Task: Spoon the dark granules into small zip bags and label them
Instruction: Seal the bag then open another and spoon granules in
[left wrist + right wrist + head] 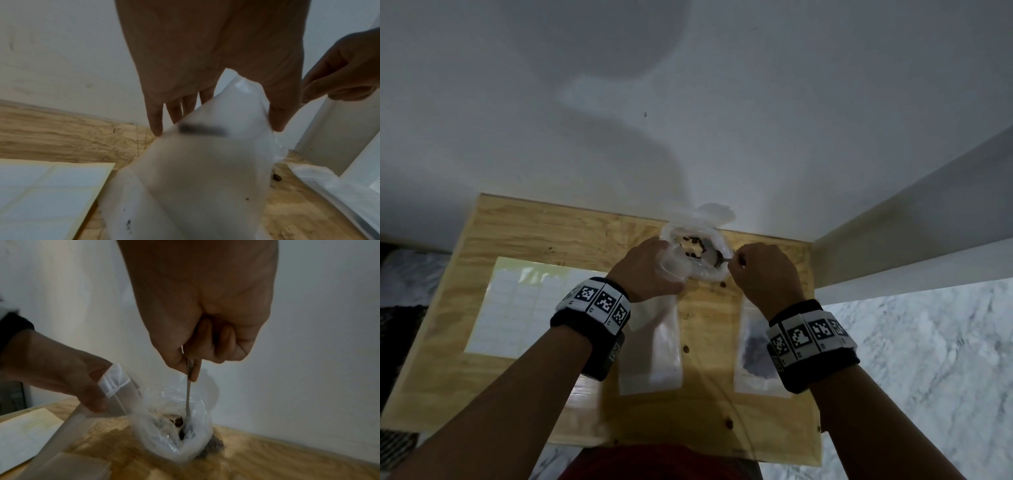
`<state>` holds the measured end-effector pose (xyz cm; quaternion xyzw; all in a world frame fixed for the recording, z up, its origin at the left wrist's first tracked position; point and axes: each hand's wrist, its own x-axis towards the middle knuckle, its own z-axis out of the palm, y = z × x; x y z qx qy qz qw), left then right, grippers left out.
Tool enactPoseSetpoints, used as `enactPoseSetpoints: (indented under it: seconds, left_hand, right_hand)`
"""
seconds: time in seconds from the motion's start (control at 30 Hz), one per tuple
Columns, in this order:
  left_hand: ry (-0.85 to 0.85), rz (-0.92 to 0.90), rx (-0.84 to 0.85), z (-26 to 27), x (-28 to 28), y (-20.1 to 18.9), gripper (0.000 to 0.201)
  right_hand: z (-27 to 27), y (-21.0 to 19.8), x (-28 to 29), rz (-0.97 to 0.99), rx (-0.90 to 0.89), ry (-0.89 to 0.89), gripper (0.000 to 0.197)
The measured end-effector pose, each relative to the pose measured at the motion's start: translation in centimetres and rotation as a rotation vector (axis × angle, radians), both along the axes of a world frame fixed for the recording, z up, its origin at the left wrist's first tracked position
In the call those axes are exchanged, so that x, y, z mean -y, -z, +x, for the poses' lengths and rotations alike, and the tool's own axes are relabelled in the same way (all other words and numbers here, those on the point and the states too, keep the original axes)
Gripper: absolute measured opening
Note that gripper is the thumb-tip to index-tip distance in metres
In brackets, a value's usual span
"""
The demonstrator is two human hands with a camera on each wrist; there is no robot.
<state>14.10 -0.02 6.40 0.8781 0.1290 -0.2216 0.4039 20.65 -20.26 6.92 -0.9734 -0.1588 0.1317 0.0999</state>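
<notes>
A clear plastic bag (709,270) of dark granules (178,420) stands open at the far edge of the wooden board (571,240). My right hand (756,270) grips a metal spoon (189,386) by the handle, with its bowl down inside that bag. Just left of it, my left hand (650,270) pinches the open mouth of a small translucent zip bag (115,382), held tilted beside the granule bag. The same zip bag (205,162) fills the left wrist view under my fingers (156,123).
A sheet of blank white labels (517,308) lies on the left of the board. A pile of unfilled zip bags (657,353) sits in the middle, and a bag with dark contents (753,349) lies right, partly under my wrist. Loose granules (686,349) dot the wood. A white wall stands close behind.
</notes>
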Motion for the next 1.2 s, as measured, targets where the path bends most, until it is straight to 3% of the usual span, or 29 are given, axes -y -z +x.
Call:
enactPoseSetpoints:
  seconds: [0.17, 0.37, 0.5, 0.67, 0.8, 1.2]
  left_hand:
    - [-0.002, 0.008, -0.001, 0.2, 0.0, 0.4, 0.080]
    - [-0.010, -0.056, 0.006, -0.2, -0.5, 0.6, 0.098]
    - [-0.031, -0.103, 0.029, -0.2, -0.9, 1.0, 0.090]
    - [-0.001, -0.135, 0.033, -0.2, -1.2, 1.8, 0.078]
    - [-0.004, -0.141, 0.033, -0.1, -1.1, 2.2, 0.082]
    - [0.016, -0.107, 0.097, -0.1, -1.1, 1.9, 0.080]
  right_hand:
    - [0.7, -0.2, -0.1, 0.130, -0.122, 0.063, 0.047]
    - [-0.2, 2.4, 0.9, 0.387, -0.229, 0.250, 0.033]
    - [-0.2, 3.6, 0.7, 0.457, -0.248, 0.248, 0.024]
    - [-0.3, 5.3, -0.6, 0.535, -0.241, 0.214, 0.029]
    - [-0.7, 6.3, -1.8, 0.549, -0.221, 0.171, 0.030]
    - [-1.3, 5.8, 0.0, 0.687, -0.285, 0.436, 0.029]
